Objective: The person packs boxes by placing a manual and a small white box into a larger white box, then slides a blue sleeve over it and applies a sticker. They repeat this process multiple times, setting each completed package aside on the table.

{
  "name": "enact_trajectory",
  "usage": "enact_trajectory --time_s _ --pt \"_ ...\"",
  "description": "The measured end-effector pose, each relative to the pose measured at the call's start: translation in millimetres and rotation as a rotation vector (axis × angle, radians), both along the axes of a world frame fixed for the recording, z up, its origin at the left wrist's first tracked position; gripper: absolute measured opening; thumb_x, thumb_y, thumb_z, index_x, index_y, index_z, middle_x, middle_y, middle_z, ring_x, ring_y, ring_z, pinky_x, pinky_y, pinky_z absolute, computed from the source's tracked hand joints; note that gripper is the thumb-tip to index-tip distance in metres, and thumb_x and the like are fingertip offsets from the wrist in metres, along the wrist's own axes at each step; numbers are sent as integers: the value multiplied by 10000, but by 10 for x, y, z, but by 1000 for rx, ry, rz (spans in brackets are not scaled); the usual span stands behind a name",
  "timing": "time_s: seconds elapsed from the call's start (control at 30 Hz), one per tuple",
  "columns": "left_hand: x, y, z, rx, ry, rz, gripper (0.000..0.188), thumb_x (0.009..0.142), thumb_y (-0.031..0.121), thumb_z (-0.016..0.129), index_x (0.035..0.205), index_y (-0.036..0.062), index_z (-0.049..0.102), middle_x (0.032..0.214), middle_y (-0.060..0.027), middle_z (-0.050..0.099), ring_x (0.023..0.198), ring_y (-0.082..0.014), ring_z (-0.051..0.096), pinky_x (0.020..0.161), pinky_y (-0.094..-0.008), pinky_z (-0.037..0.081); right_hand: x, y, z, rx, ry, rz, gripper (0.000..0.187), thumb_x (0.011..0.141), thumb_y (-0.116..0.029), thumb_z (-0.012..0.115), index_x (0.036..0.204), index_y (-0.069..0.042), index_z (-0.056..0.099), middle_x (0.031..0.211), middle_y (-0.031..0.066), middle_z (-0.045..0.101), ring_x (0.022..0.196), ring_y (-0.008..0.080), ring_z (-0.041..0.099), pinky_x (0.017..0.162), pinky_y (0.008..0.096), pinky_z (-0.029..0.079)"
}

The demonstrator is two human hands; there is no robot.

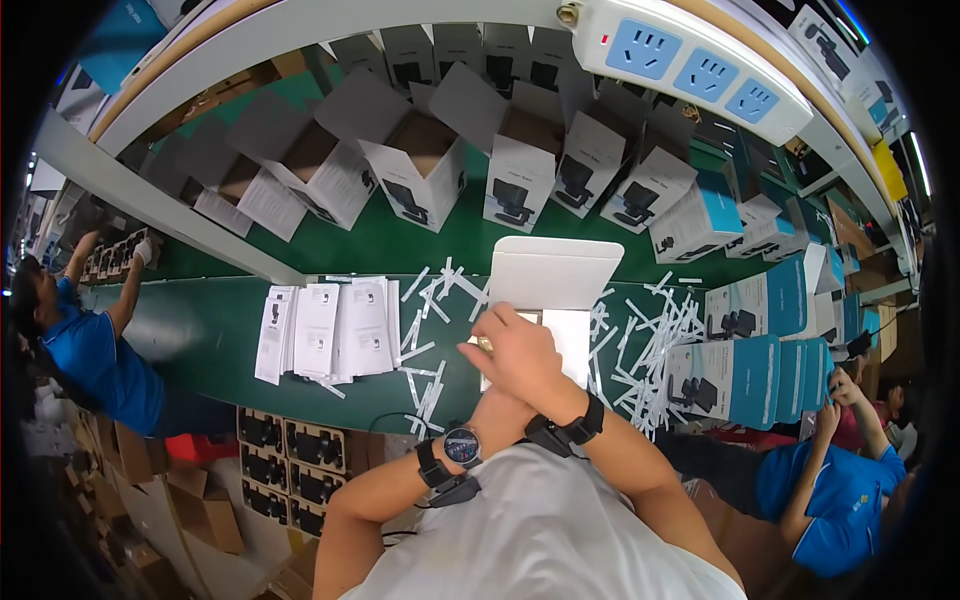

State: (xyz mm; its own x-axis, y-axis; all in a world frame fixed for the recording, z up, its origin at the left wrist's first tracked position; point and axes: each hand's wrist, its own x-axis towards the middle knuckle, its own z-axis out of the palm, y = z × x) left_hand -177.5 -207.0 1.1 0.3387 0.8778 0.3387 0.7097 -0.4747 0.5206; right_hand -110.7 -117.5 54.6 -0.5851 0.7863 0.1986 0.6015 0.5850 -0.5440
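Observation:
An open white box (567, 345) lies on the green bench right in front of me, its lid (555, 272) standing up on the far side. My right hand (522, 352) is over the left part of this box, with fingers curled and closed. Whatever is between them is too small to make out. My forearms cross: my left hand (498, 415) is below my right wrist at the box's near edge, and its fingers are hidden. On the left wrist are a dark watch (462, 447) and a black strap; another black strap (585, 420) circles the right wrist.
Stacks of white printed leaflets (318, 330) lie left. White paper strips (655, 345) are scattered on both sides. Open printed cartons (413, 180) line the back; blue-and-white boxes (735, 375) stand right. A power strip (690, 68) hangs above. Co-workers in blue shirts (100, 365) are at both sides.

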Motion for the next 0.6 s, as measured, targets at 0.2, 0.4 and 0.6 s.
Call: enact_trajectory --time_s 0.2,0.4,0.6 --pt "-23 -17 -2 20 360 -39 386 862 191 595 1205 36 680 1195 -169 673 1169 -294 616 973 -434 485 185 71 -79 62 31 -183 151 868 -248 740 868 -123 657 925 48 634 725 304 657 591 409 532" --pt "-13 -27 -85 -32 109 3 337 858 177 589 1141 28 695 1158 -196 673 1124 -314 634 946 -442 498 -5 -27 26 29 -6 31 168 854 -264 752 868 -124 661 909 54 635 723 291 662 597 403 527" --pt "-70 -31 -57 -144 228 -23 336 880 177 570 1157 29 689 1149 -209 666 1131 -332 632 970 -460 491 183 82 62 109 127 -45 170 866 -256 730 887 -118 632 868 48 608 717 288 654 575 400 525"
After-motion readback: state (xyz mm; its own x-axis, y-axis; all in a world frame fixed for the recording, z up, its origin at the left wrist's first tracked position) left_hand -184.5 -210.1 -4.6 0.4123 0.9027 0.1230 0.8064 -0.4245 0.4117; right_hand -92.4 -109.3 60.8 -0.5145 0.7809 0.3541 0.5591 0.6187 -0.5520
